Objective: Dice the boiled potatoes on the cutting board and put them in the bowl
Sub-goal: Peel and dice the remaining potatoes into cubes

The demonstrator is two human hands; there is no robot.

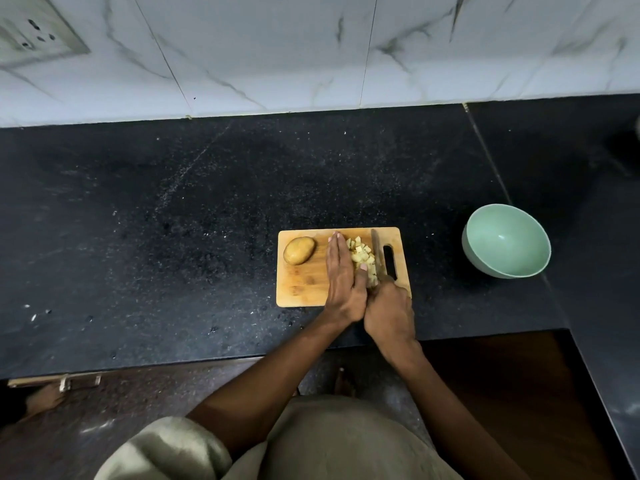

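Wears a loose olive-khaki top [332, 441] with short sleeves [166, 448] bunched near the elbows. Bare forearms [277, 372], no watch or rings visible. Bare feet [343, 382] below.

We find no text, label, brand, number or sign that can be read anywhere in this view.
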